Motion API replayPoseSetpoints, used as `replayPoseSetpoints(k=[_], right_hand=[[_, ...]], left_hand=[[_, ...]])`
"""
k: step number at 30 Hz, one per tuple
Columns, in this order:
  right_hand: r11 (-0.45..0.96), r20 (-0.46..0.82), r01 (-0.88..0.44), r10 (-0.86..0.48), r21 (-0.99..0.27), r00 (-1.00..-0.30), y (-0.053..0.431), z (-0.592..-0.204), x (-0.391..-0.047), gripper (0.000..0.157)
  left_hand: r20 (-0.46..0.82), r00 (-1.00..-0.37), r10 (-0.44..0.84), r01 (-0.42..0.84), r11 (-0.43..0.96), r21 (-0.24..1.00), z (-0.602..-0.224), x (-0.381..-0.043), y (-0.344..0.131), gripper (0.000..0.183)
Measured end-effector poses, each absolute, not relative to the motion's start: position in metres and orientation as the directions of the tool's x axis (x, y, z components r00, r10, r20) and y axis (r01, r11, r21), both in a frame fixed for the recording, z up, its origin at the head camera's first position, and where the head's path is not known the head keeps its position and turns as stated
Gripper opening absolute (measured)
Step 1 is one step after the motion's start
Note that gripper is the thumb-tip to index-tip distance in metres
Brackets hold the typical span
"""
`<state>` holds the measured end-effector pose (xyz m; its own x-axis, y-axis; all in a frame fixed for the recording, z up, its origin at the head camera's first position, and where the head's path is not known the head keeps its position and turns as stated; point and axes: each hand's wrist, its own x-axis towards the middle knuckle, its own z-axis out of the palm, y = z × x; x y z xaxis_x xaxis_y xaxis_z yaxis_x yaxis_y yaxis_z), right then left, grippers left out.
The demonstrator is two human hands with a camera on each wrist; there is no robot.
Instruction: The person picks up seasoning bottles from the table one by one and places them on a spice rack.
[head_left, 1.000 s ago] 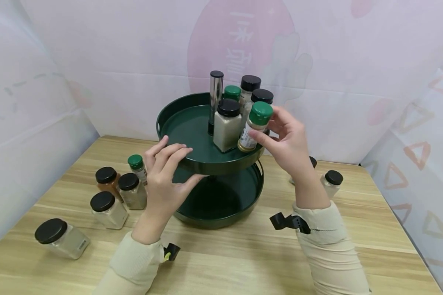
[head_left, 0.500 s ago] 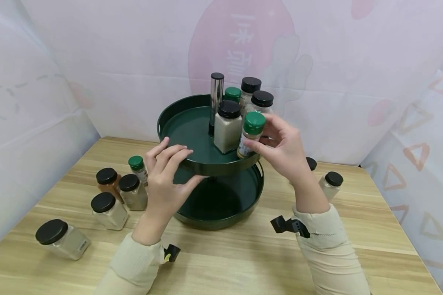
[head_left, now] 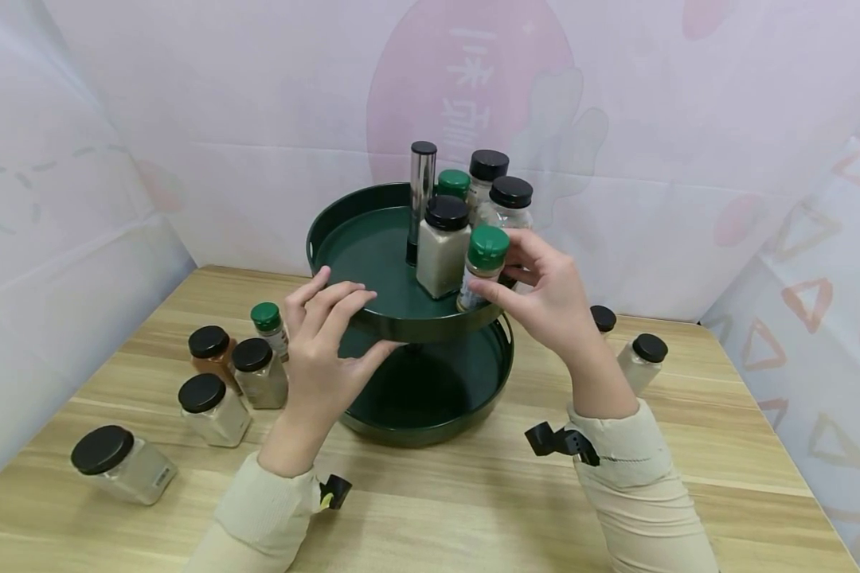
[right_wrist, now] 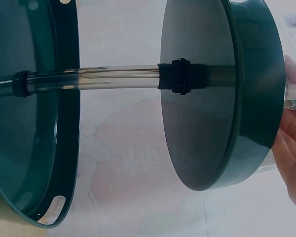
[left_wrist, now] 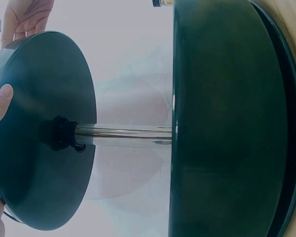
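A dark green two-tier round rack stands on the table. My left hand holds the near-left rim of its upper tray, fingers over the edge and thumb underneath. My right hand pinches a small green-lidded spice jar between thumb and fingers at the tray's front right, just inside the rim. Beside it stands a square black-lidded jar of pale powder. Behind are two more black-lidded jars and another green-lidded jar, next to the metal centre post.
The lower tray sits beneath, joined by the post. On the left of the wooden table are several jars, among them a reddish one, a green-lidded one and a tilted pale one. Two black-lidded jars are at the right.
My right hand has brought the green-lidded spice jar down and slightly left, toward the tray's near edge beside the square jar. My left hand has stayed on the rim.
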<state>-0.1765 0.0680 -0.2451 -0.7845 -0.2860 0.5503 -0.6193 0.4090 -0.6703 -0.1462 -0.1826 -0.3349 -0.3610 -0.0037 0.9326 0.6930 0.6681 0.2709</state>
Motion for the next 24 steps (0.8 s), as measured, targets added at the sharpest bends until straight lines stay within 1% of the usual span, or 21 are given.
replayPoseSetpoints(k=[10,15,20,24], right_hand=[[0.406,0.508,-0.588,-0.297,-0.699,-0.809,0.068,-0.246,-0.178,0.051],[0.360,0.505,-0.582,-0.289,-0.730,-0.813,0.071,-0.247,-0.177,0.052],[0.301,0.550,-0.607,-0.259,-0.735,-0.794,0.081,-0.249,-0.174,0.048],[0.274,0.604,-0.650,-0.240,-0.709,-0.760,0.093,-0.253,-0.172,0.043]], left_hand=[[0.932,-0.361,-0.011,0.685,0.675,0.274,-0.336,-0.145,-0.182,0.061],[0.932,-0.362,-0.011,0.688,0.672,0.275,-0.337,-0.146,-0.182,0.061],[0.932,-0.362,-0.009,0.689,0.671,0.274,-0.337,-0.146,-0.182,0.061],[0.933,-0.360,-0.006,0.692,0.669,0.271,-0.336,-0.146,-0.182,0.060]])
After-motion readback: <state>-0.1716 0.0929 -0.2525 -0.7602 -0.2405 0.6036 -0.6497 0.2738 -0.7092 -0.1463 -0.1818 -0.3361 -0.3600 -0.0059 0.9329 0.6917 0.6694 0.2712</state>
